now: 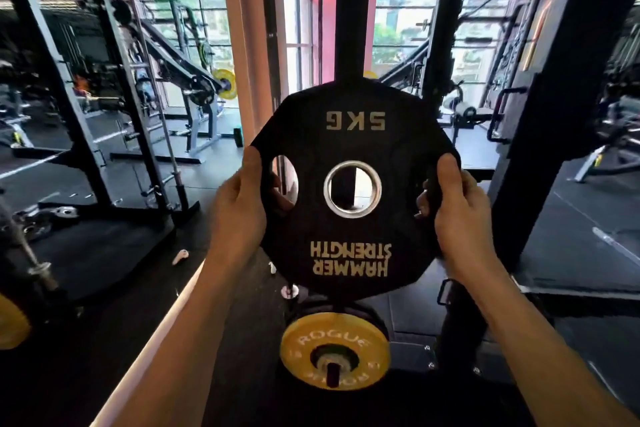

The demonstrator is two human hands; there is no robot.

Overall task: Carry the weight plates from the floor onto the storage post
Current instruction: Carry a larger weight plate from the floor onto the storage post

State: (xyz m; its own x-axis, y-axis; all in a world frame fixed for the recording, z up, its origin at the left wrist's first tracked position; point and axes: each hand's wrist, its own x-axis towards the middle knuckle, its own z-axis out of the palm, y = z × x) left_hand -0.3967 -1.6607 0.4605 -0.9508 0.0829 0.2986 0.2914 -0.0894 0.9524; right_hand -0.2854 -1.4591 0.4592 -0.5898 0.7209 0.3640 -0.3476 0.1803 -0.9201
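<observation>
One black weight plate point(353, 149), its lettering upside down, is held upright at chest height, the left hand point(239, 208) and right hand point(457, 215) gripping opposite edges. One yellow plate point(334, 350) sits below on what seems a post. Dark gym floor point(571, 246), racks around.

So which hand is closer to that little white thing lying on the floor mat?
Left. The left hand grips the black plate's left edge, just above and right of the white object; the right hand grips the plate's far edge.
</observation>
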